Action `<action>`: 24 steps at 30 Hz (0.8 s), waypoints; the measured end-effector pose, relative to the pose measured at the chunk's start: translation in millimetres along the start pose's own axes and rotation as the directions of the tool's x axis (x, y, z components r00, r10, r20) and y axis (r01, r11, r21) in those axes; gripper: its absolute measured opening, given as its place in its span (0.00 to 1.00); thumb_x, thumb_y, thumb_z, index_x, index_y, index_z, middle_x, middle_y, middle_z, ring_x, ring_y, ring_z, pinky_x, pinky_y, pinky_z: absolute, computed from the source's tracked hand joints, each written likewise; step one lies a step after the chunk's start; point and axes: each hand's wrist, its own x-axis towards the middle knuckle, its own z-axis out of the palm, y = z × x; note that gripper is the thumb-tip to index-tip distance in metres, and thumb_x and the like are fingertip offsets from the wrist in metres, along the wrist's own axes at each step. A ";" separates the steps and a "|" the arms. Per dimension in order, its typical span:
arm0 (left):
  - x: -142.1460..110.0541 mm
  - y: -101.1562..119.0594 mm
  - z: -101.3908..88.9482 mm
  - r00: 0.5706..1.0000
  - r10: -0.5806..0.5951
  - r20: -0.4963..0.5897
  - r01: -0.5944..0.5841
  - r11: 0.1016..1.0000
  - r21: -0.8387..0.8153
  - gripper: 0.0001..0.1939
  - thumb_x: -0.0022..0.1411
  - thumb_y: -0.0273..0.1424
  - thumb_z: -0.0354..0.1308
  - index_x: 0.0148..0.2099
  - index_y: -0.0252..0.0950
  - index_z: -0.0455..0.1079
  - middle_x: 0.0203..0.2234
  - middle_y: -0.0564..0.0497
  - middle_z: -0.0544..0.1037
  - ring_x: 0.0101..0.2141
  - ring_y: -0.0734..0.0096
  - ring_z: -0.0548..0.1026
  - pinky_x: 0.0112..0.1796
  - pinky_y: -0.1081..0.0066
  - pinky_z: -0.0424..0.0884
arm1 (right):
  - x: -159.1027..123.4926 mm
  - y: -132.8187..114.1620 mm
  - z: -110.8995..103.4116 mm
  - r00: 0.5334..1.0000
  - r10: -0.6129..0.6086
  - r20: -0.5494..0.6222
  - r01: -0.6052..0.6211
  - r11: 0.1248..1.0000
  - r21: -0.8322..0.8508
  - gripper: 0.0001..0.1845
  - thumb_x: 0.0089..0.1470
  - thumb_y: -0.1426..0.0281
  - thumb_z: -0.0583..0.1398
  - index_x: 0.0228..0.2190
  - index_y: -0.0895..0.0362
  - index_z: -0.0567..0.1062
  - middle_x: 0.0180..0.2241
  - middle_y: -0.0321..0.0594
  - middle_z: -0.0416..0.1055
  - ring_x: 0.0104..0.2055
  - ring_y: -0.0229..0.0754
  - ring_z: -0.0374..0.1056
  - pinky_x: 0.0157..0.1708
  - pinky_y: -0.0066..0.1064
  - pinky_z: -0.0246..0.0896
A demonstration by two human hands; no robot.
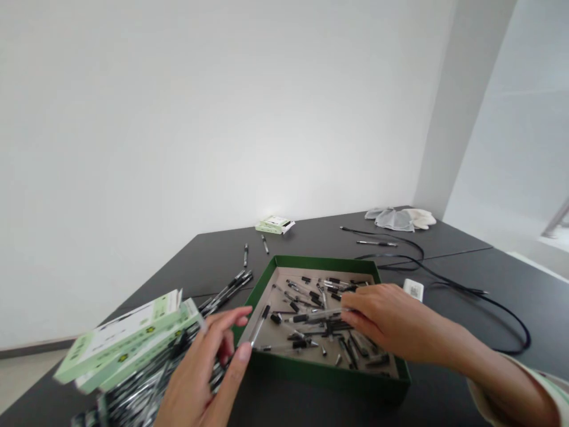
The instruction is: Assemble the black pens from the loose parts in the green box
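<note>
A green tray [326,378] on the dark table holds several loose pen parts and black caps. My right hand [386,320] reaches into the tray with its fingers closed on a clear pen barrel [311,316]. At the tray's near left corner, my left hand [208,365] pinches a thin clear pen [259,330] between thumb and fingers. Under that hand lies a heap of black pens [146,385]. Light green pen boxes [128,338] lean on that heap.
More black pens [226,292] lie left of the tray, and two single pens [245,255] sit farther back. A green box [275,225] rests by the wall. A black cable [466,290], a small white adapter [414,289] and grey-white cloth [400,218] lie to the right.
</note>
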 end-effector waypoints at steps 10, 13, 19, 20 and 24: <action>62.7 -30.8 68.5 0.844 0.263 0.467 -0.190 0.962 -0.198 0.11 0.67 0.32 0.56 0.50 0.38 0.70 0.51 0.45 0.71 0.53 0.59 0.70 0.52 0.52 0.70 | -1.3 35.5 6.8 0.989 0.151 -0.001 -0.151 0.988 -0.029 0.17 0.66 0.62 0.46 0.31 0.54 0.68 0.25 0.39 0.71 0.29 0.44 0.69 0.26 0.31 0.42; 39.5 -26.4 51.2 0.909 0.162 0.384 -0.101 0.980 -0.173 0.12 0.69 0.33 0.53 0.53 0.41 0.68 0.54 0.48 0.69 0.55 0.60 0.67 0.54 0.52 0.68 | -7.3 36.0 3.3 0.992 0.129 0.001 -0.129 0.992 0.011 0.17 0.66 0.62 0.46 0.30 0.54 0.68 0.24 0.37 0.69 0.27 0.42 0.67 0.26 0.30 0.44; -19.9 5.4 17.3 0.977 -0.078 0.199 0.074 0.997 0.030 0.21 0.71 0.37 0.46 0.64 0.54 0.50 0.62 0.59 0.58 0.62 0.72 0.56 0.63 0.67 0.51 | -4.4 6.3 0.6 0.995 -0.066 0.080 0.054 0.988 0.144 0.18 0.66 0.61 0.47 0.27 0.54 0.67 0.24 0.37 0.70 0.27 0.42 0.67 0.27 0.31 0.48; -25.6 2.7 13.4 0.976 -0.095 0.196 0.083 0.994 0.071 0.22 0.71 0.37 0.46 0.65 0.55 0.49 0.62 0.59 0.57 0.62 0.72 0.56 0.63 0.68 0.51 | -1.1 3.4 4.7 0.995 -0.063 0.080 0.053 0.991 0.121 0.17 0.65 0.61 0.47 0.29 0.53 0.68 0.26 0.39 0.72 0.28 0.43 0.68 0.28 0.31 0.49; -33.6 -47.2 -20.3 0.980 -0.198 0.022 0.189 0.959 0.213 0.20 0.71 0.37 0.46 0.63 0.46 0.53 0.59 0.50 0.62 0.60 0.63 0.60 0.62 0.55 0.54 | 10.0 9.4 27.0 0.993 -0.025 0.119 0.022 0.999 0.025 0.15 0.64 0.63 0.48 0.33 0.52 0.72 0.32 0.43 0.76 0.35 0.50 0.72 0.30 0.34 0.54</action>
